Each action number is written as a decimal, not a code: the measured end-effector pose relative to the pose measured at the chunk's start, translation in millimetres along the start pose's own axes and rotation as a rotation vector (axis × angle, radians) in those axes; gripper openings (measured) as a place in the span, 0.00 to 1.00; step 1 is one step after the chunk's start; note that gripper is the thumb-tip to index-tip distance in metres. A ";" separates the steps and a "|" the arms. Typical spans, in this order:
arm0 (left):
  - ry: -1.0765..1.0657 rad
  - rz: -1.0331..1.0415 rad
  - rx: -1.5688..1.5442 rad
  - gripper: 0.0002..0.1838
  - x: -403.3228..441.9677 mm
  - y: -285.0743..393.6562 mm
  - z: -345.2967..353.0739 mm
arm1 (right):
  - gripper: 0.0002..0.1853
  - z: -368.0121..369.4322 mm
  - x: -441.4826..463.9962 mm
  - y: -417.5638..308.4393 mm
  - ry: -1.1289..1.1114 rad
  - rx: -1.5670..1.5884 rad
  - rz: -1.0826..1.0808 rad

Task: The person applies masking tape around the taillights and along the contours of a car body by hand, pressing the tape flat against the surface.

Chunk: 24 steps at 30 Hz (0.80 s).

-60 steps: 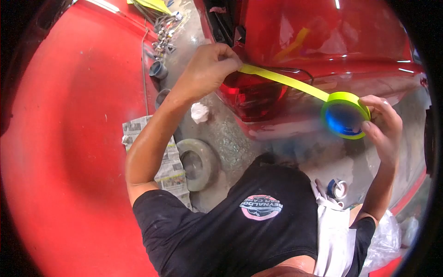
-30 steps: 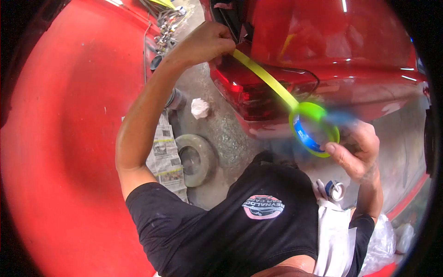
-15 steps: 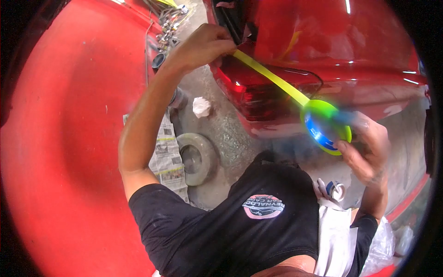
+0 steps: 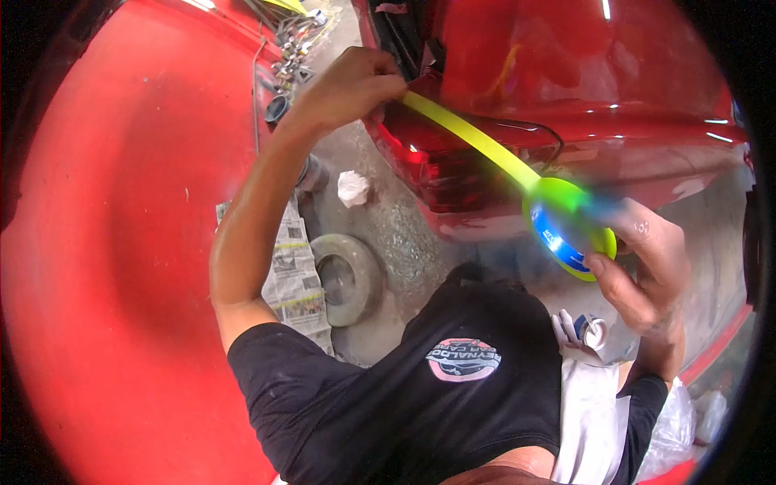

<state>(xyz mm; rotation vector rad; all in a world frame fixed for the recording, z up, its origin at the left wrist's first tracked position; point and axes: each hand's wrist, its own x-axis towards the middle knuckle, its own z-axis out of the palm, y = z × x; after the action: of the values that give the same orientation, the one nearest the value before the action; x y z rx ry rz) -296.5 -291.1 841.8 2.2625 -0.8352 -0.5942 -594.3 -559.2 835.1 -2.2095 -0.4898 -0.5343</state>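
A strip of yellow-green tape (image 4: 477, 139) runs taut between my two hands, over the red tail light (image 4: 453, 174) of a red car. Its free end is pinched in the fingers of my left hand (image 4: 356, 87), by the upper left corner of the light. My right hand (image 4: 647, 263) grips the tape roll (image 4: 570, 230), thumb on the near rim; the fingers on the far side are blurred. The blue inner core of the roll shows. Whether the strip touches the car I cannot tell.
A large red panel (image 4: 137, 242) fills the left side. Between it and the car body (image 4: 582, 65) lie newspaper (image 4: 295, 279), a round grey object (image 4: 347, 279), crumpled white paper (image 4: 352, 188) and cans. A white cloth (image 4: 590, 404) hangs at my right side near clear plastic (image 4: 671, 424).
Compared with two seconds ago, my left hand is further up and left with the tape end. The roll in my right hand has moved left and down, and the strip slants more steeply.
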 end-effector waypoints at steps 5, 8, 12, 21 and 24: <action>0.028 0.019 0.043 0.14 -3.7 10.1 6.0 | 0.30 -4.4 -7.2 -0.1 -0.014 0.020 0.034; 0.002 0.024 0.063 0.13 1.8 8.3 6.1 | 0.30 -5.2 -12.2 2.1 -0.029 0.038 0.070; -0.006 0.017 0.074 0.12 4.0 12.4 8.1 | 0.30 -4.4 -16.6 2.8 -0.010 0.064 0.081; -0.009 -0.002 0.103 0.13 8.8 14.2 10.5 | 0.30 -6.6 -20.7 5.0 -0.018 0.070 0.094; -0.029 0.004 0.088 0.13 7.9 15.9 9.7 | 0.30 -5.3 -22.5 4.7 -0.015 0.061 0.093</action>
<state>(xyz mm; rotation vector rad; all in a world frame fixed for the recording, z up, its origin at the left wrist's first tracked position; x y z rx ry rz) -303.1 -309.9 844.8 2.3356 -0.8962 -0.5998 -611.9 -570.0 823.7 -2.1679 -0.4042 -0.4480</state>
